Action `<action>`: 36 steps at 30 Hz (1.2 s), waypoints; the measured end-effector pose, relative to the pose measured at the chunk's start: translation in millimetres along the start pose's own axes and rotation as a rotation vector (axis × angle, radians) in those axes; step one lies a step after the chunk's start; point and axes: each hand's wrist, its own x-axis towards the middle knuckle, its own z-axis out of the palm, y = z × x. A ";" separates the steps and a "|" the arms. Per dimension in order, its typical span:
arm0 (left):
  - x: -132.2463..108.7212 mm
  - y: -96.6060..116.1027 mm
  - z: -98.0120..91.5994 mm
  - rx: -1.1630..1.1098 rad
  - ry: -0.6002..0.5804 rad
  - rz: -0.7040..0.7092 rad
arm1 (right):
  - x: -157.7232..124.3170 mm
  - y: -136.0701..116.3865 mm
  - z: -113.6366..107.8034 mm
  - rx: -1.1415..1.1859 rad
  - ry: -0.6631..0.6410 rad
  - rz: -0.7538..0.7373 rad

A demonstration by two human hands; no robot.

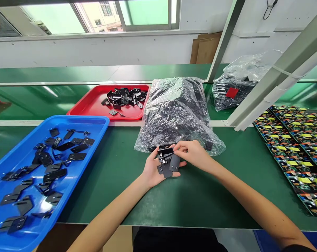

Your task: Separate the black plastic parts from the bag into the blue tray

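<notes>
My left hand [151, 169] cups a small bunch of black flat parts [166, 161] just above the green table, palm up. My right hand [193, 153] pinches one dark grey flat piece [174, 162] at the edge of that bunch, fingers closed on it. Both hands sit right in front of the open mouth of a large clear plastic bag [178, 112] stuffed with the same black parts. To the left lies a blue tray [95, 138] with several black parts spread over it.
A red tray [91, 103] with a heap of black parts stands behind the blue one. A second plastic bag [237, 82] lies at the back right. Circuit boards [295, 157] cover the table's right side. A white slanted frame bar [276, 84] crosses overhead.
</notes>
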 end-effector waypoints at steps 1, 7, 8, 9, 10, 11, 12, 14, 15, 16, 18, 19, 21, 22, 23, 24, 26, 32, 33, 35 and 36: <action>0.0 0.0 0.2 0.001 0.002 0.000 | 0.1 0.4 1.1 0.004 -0.002 0.003; 0.7 0.5 -0.5 -0.009 -0.001 0.005 | 0.1 1.3 6.9 -0.043 0.007 -0.011; 0.7 0.7 -0.6 -0.013 -0.008 0.009 | 0.0 0.3 6.1 -0.070 0.014 -0.027; 0.5 0.9 -0.5 -0.015 -0.016 0.015 | 0.0 -1.0 4.2 -0.098 0.023 -0.045; 0.2 1.3 -0.2 -0.016 -0.025 0.021 | 0.0 -2.5 0.9 -0.125 0.035 -0.060; -0.2 1.8 0.3 -0.016 -0.034 0.027 | 0.1 -3.9 -3.9 -0.152 0.054 -0.070; -0.8 2.4 0.9 -0.015 -0.041 0.032 | 0.3 -4.7 -9.9 -0.182 0.075 -0.076; -2.3 4.1 2.4 -0.011 -0.045 0.040 | 0.8 -3.9 -24.6 -0.272 0.096 -0.059; -3.0 5.0 3.1 -0.010 -0.042 0.046 | 1.0 -1.8 -32.2 -0.344 0.088 -0.034; -3.7 5.9 3.7 -0.011 -0.040 0.054 | 1.2 1.5 -39.2 -0.437 0.070 -0.002; -4.4 7.3 4.7 -0.020 -0.036 0.079 | 1.5 10.7 -49.7 -0.669 0.003 0.086; -4.5 7.6 5.1 -0.028 -0.037 0.091 | 1.7 15.9 -52.7 -0.792 -0.041 0.132; -4.1 7.5 5.8 -0.043 -0.044 0.099 | 2.3 25.9 -54.5 -0.982 -0.133 0.198; -3.7 7.1 6.0 -0.047 -0.048 0.096 | 2.8 30.0 -53.9 -1.034 -0.174 0.219; -3.3 6.6 6.1 -0.051 -0.053 0.090 | 3.5 33.3 -52.9 -1.060 -0.203 0.234; -3.0 6.2 5.9 -0.052 -0.060 0.083 | 4.1 35.7 -51.8 -1.070 -0.219 0.244; -2.6 5.7 4.9 -0.049 -0.071 0.074 | 5.0 38.5 -50.5 -1.072 -0.225 0.259; -3.2 6.2 3.2 -0.041 -0.073 0.097 | 3.1 40.7 -54.3 -1.086 -0.258 0.273; -3.1 6.1 3.5 -0.044 -0.072 0.098 | 2.7 41.1 -55.5 -1.084 -0.264 0.268; -2.9 5.5 4.0 -0.050 -0.073 0.094 | 2.3 41.9 -58.4 -1.070 -0.278 0.251; -2.8 5.2 4.1 -0.053 -0.075 0.091 | 2.2 42.2 -59.9 -1.062 -0.285 0.241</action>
